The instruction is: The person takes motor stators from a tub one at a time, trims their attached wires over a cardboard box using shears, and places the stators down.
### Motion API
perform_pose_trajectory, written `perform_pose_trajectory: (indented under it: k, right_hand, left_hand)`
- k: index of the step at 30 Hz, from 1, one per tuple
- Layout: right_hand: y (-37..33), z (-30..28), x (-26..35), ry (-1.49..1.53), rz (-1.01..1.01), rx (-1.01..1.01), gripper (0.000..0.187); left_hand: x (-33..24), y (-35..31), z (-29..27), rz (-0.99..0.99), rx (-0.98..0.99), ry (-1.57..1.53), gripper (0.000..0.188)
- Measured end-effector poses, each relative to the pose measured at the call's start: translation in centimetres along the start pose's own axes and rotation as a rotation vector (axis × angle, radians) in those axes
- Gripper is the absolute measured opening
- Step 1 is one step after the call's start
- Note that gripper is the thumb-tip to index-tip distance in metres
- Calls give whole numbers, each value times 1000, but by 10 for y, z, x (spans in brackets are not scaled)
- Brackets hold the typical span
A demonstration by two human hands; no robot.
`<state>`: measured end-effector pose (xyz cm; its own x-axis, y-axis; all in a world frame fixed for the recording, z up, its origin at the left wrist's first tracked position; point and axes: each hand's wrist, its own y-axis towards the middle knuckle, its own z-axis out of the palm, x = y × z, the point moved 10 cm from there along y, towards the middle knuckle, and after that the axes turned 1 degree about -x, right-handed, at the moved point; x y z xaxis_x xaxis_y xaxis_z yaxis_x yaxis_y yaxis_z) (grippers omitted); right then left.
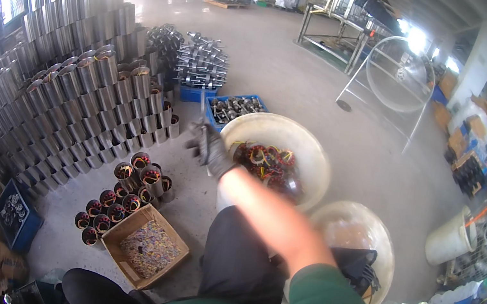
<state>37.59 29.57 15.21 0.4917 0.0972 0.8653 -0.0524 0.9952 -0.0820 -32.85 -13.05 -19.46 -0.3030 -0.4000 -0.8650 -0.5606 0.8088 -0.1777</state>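
My right hand (212, 150), in a dark grey glove and blurred, reaches out over the floor left of a big white tub (319, 165). Its fingers seem closed round a thin grey rod-like thing (202, 103) that points away from me; the exact kind is too smeared to tell. Inside the tub lie wound motor parts (267, 164) with red and yellow wires. Below the hand, several metal cylinders with wire windings (131, 202) stand beside a square box (176, 265) of small multicoloured bits. My left hand is outside the picture.
Tall stacks of metal cylinders (80, 100) rise at the left. A blue crate of metal parts (222, 123) and piled rotor shafts (202, 63) stand beyond the hand. At my right are a second white tub (388, 249) and a large round fan (400, 75).
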Motion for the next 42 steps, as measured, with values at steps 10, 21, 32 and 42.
perform_pose_trajectory:
  k: [10,21,32,42]
  right_hand:
    - [-4,-257,51,-1893,188,-203,44]
    - [-73,-196,33,-1799,654,-71,61]
    - [-51,-221,49,-1861,415,-95,52]
    - [14,-105,73,65,21,-97,36]
  left_hand:
    - [-421,32,58,506,-35,-610,45]
    - [-366,99,239,315,176,-539,20]
    - [-418,44,254,406,206,-472,21]
    - [-519,-53,257,800,334,-102,16]
